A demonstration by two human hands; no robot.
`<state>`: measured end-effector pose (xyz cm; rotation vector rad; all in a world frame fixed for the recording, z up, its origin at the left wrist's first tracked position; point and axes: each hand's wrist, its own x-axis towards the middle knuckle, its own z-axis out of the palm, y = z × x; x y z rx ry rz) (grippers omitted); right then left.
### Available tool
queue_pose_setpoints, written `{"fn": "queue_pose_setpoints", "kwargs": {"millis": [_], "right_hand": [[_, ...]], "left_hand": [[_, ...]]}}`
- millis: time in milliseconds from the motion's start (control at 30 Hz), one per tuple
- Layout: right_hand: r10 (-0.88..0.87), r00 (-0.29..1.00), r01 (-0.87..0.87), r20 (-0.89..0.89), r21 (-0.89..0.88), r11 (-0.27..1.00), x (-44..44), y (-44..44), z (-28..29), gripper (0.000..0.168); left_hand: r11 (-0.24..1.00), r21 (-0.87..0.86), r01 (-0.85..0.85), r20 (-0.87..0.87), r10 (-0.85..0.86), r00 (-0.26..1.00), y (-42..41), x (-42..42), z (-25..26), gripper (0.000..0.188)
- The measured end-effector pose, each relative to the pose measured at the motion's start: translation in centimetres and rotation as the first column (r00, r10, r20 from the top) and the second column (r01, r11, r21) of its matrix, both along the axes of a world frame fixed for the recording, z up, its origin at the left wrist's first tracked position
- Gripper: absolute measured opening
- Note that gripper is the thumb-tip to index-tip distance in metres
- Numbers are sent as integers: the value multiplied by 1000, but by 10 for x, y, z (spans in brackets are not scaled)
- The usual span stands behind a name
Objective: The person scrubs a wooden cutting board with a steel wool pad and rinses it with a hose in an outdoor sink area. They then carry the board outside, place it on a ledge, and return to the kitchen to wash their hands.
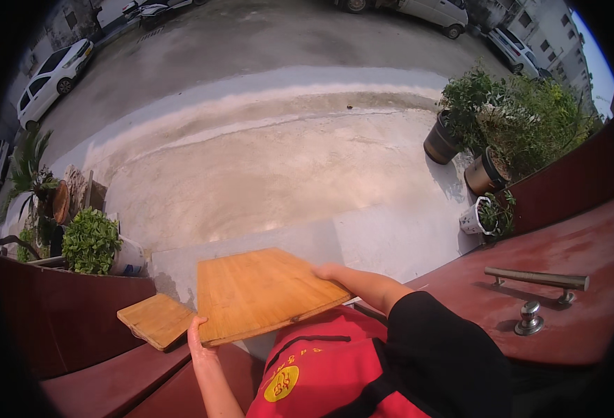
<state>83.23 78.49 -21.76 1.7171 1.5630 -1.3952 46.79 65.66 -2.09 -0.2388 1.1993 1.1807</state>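
A large wooden cutting board [268, 292] is held in front of my red apron, between both my hands. My left hand [198, 334] grips its near left corner, with the thumb on the top face. My right hand [332, 273] holds the right edge; its fingers are mostly hidden under the board. Just left of my left hand, a smaller, thicker wooden board [156, 320] lies beside the red panel at the doorway's left side. The large board's underside is out of sight.
On the right stands a red door with a metal bar handle [536, 278] and a round knob [529, 317]. Potted plants [487, 175] line the right side; a leafy plant in a white bucket [128, 256] stands left. Parked cars [54, 81] are beyond the concrete paving [265, 177].
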Motion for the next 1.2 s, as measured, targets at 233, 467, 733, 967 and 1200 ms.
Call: {"fn": "queue_pose_setpoints", "kwargs": {"millis": [233,467,733,967,1200], "right_hand": [[96,987,-95,127,-20,995,-60,89,37,58],[231,961,-232,154,-16,973,-114,167,35,74],[188,975,-195,121,51,979,-266,264,14,73],[79,995,-78,60,-22,997,-439,339,37,69],[-37,999,37,4,-28,999,-632,407,26,63]], "left_hand": [[985,-172,-32,86,47,995,53,-66,-13,44],[990,-91,-110,141,123,982,133,-128,3,45],[978,7,-207,198,202,959,221,-275,-9,43],[962,10,-272,142,268,953,311,-440,12,42],[956,105,-273,-47,279,959,383,-608,75,39]]}}
